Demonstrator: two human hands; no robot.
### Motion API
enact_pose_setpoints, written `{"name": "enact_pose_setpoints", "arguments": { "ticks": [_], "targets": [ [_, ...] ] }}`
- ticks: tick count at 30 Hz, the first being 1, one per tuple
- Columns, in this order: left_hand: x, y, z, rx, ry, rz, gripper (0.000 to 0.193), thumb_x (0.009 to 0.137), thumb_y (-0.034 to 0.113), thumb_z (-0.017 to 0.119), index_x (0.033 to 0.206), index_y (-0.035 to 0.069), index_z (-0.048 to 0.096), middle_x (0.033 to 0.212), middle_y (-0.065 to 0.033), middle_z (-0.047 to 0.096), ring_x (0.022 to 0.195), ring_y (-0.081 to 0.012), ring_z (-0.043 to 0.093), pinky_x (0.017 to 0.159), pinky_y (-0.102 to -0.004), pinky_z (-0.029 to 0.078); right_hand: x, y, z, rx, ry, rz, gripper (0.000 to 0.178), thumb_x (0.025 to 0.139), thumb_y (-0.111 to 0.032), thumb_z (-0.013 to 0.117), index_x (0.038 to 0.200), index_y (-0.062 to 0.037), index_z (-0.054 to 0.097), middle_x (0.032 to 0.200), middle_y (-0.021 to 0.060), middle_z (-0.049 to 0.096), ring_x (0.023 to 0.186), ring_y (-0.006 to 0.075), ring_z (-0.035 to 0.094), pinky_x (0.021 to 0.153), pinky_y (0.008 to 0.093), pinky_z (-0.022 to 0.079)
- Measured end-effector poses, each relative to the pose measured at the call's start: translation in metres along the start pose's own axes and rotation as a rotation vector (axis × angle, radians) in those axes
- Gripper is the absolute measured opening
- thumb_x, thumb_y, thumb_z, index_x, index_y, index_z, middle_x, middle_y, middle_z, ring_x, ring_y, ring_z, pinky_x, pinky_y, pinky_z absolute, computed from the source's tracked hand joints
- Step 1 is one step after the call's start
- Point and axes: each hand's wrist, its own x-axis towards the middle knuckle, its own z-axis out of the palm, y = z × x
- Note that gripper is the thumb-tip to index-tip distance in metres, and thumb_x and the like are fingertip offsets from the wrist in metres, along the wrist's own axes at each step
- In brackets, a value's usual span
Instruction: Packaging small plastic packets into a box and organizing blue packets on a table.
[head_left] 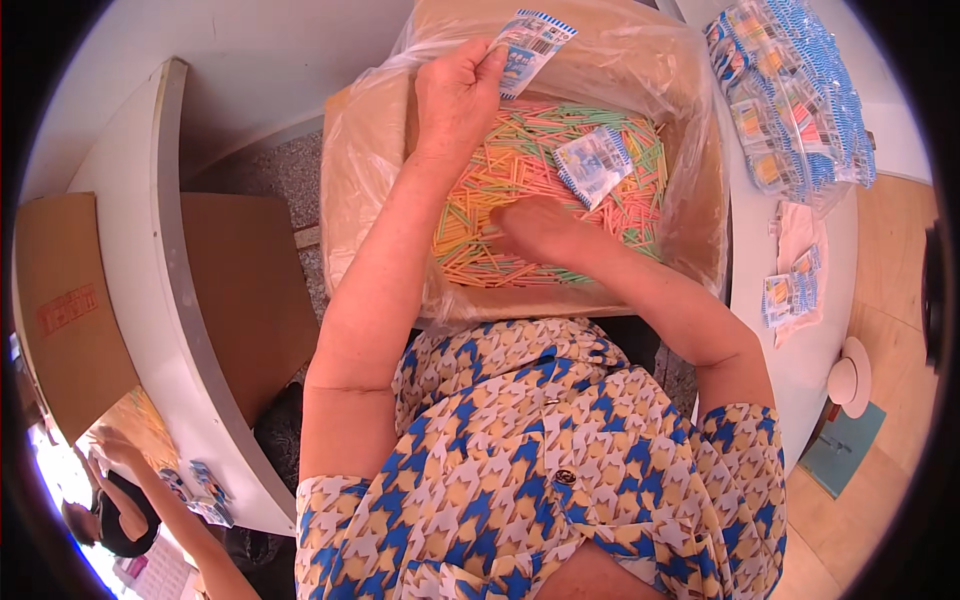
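Observation:
My left hand (458, 105) pinches a small blue-and-white striped packet (533, 55) by its edge, above the far side of a plastic-lined cardboard box (370, 190). Thin pastel sticks (590, 120) in pink, yellow, orange and green fill the box in a loose layer. Down among them reaches my right hand (540, 230); its fingers are blurred and partly hidden, so their grip does not show. Another packet (594, 165), partly see-through, lies on the sticks just beyond my right hand.
On the white table to the right lie a clear bag of several packets (795, 100) and a pink sheet with small packets (790, 295). A pale round object (850, 378) and a teal folder (842, 450) are lower right. At left are a white partition (165, 270), cardboard (245, 290) and another person's arm (185, 525).

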Motion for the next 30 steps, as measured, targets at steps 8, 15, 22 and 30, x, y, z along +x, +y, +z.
{"name": "enact_pose_setpoints", "arguments": {
  "ticks": [8, 15, 22, 30],
  "targets": [
    [-0.001, 0.004, -0.004, 0.038, -0.001, 0.012, 0.016, 0.086, 0.020, 0.061, 0.085, 0.005, 0.064, 0.062, -0.0158, 0.058, 0.054, -0.0313, 0.054, 0.053, -0.0382, 0.043, -0.003, -0.002, 0.010, -0.126, -0.067, -0.195, 0.030, 0.080, -0.021, 0.062, 0.103, -0.0017, 0.061, 0.085, 0.0194, 0.065, 0.087, 0.0341, 0.063, 0.076, 0.0434, 0.049],
    [0.000, 0.001, -0.005, 0.031, -0.002, -0.015, 0.021, 0.086, 0.020, 0.061, 0.078, 0.001, 0.059, 0.062, -0.0173, 0.056, 0.054, -0.0334, 0.052, 0.054, -0.0383, 0.042, -0.005, -0.013, 0.001, 0.023, -0.006, -0.107, 0.026, 0.083, -0.019, 0.057, 0.098, 0.0019, 0.058, 0.083, 0.0205, 0.063, 0.084, 0.0372, 0.062, 0.074, 0.0458, 0.048],
    [0.000, 0.001, 0.000, -0.005, -0.005, -0.062, 0.020, 0.086, 0.020, 0.061, 0.078, 0.001, 0.058, 0.061, -0.0177, 0.055, 0.053, -0.0321, 0.048, 0.053, -0.0382, 0.041, 0.020, -0.038, 0.012, -0.013, -0.047, -0.204, 0.022, 0.080, -0.014, 0.055, 0.088, 0.0033, 0.066, 0.085, 0.0215, 0.066, 0.082, 0.0357, 0.065, 0.070, 0.0439, 0.051],
    [-0.001, 0.004, -0.003, 0.000, -0.011, -0.040, 0.019, 0.088, 0.016, 0.060, 0.079, -0.001, 0.059, 0.057, -0.0151, 0.051, 0.050, -0.0202, 0.044, 0.051, -0.0345, 0.039, 0.019, -0.026, 0.008, 0.248, -0.066, 0.000, 0.020, 0.082, -0.017, 0.055, 0.084, 0.0012, 0.061, 0.079, 0.0190, 0.064, 0.073, 0.0317, 0.064, 0.063, 0.0397, 0.050]
  ]
}}
